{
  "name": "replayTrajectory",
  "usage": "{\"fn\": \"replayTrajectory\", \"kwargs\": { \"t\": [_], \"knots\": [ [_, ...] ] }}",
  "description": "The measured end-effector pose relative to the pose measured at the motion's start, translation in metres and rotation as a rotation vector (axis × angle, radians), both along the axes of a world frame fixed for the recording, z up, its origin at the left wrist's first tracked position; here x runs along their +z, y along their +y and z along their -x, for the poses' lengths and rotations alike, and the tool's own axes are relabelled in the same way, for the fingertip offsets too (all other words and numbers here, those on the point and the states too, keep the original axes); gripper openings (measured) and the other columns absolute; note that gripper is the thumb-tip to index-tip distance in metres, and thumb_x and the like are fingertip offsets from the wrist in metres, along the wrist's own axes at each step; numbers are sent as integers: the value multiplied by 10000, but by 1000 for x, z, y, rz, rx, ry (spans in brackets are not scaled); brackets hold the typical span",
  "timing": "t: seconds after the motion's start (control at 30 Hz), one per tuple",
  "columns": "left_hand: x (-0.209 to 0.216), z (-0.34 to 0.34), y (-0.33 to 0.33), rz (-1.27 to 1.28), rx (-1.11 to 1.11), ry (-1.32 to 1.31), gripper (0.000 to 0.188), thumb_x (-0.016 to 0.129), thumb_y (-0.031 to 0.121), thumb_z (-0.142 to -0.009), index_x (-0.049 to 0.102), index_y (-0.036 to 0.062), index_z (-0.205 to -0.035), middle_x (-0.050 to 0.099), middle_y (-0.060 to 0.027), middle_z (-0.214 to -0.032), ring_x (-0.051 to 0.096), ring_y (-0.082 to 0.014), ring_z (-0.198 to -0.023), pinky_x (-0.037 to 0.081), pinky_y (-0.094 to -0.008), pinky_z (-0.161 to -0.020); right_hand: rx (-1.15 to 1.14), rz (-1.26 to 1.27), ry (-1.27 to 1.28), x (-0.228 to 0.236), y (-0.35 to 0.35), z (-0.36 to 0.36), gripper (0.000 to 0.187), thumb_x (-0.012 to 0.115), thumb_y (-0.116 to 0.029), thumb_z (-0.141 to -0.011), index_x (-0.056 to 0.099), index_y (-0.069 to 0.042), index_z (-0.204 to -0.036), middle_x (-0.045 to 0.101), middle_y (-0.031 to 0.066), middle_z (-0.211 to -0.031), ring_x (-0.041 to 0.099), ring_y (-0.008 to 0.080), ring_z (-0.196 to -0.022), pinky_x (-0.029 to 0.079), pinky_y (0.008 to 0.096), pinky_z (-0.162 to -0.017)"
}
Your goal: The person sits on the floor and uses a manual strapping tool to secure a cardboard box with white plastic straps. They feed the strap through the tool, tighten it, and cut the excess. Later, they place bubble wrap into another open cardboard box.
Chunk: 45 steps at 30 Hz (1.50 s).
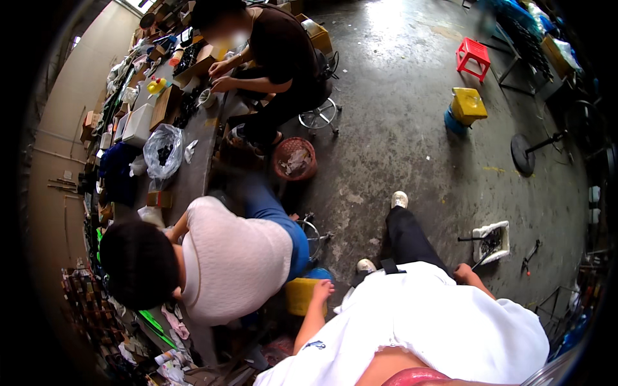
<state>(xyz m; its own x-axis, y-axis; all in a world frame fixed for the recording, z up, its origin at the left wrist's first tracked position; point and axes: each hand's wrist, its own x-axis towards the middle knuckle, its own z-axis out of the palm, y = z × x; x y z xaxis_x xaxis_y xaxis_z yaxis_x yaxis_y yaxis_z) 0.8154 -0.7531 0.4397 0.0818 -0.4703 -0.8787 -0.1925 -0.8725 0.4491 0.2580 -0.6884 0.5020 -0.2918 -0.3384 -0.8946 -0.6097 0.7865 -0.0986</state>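
Note:
My left hand (322,291) hangs low in front of me, its fingers loosely curled with nothing visible in them. Just left of it is a yellow bin (300,296). At my right side, my right hand (462,273) is held close to my dark trousers, and its fingers are too small and hidden to read. A white box (501,248) with dark thin pieces stands on the floor beyond it. One dark rod reaches from the box toward this hand; whether I touch it I cannot make out. My legs are apart, one shoe (400,200) well forward.
A person in a pale shirt (235,257) bends over the long cluttered workbench (193,170) at left; another in dark clothes sits farther along. A red basket (296,158), red stool (473,58), yellow-topped blue bin (468,106) and round-based stand (523,155) are on the concrete floor.

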Motion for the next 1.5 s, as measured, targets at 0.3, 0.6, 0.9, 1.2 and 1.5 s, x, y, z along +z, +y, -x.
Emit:
{"fn": "replayTrajectory", "kwargs": {
  "t": [0.3,0.6,0.9,1.2,1.5],
  "knots": [
    [37,103,-173,57,-214,-47,184,545,123,-880,590,34,-1035,648,-96,-839,622,-173,-650,511,-307,-560,-216,646,-264,28,-308,45,217,547,-88,-766,617,-10,-957,657,138,-804,637,212,-750,499,323,-680],
    [115,253,-390,505,-264,35,236,536,83,-877,565,18,-1102,638,-75,-924,615,-135,-788,496,-264,-707,20,682,-306,11,-407,88,183,555,-89,-794,618,-13,-948,644,84,-743,614,151,-631,496,294,-584],
    [-19,158,-369,124,-521,-340,151,569,124,-809,664,30,-879,651,-96,-752,630,-177,-692,505,-323,-595,24,253,-118,-1,-459,148,130,530,-41,-748,630,22,-802,619,127,-661,588,213,-494,487,336,-451],
    [2,172,-547,292,311,-63,95,537,79,-833,621,41,-853,613,-63,-711,582,-154,-596,487,-303,-537,-315,531,-278,25,-707,165,190,458,-12,-793,566,-15,-949,557,71,-671,555,166,-538,463,267,-489],
    [47,232,-645,592,251,78,180,540,88,-870,572,26,-1037,613,-68,-820,574,-127,-670,492,-269,-635,206,469,-394,12,-811,87,188,447,6,-806,582,9,-936,624,105,-696,593,177,-519,478,291,-473]
  ]
}}
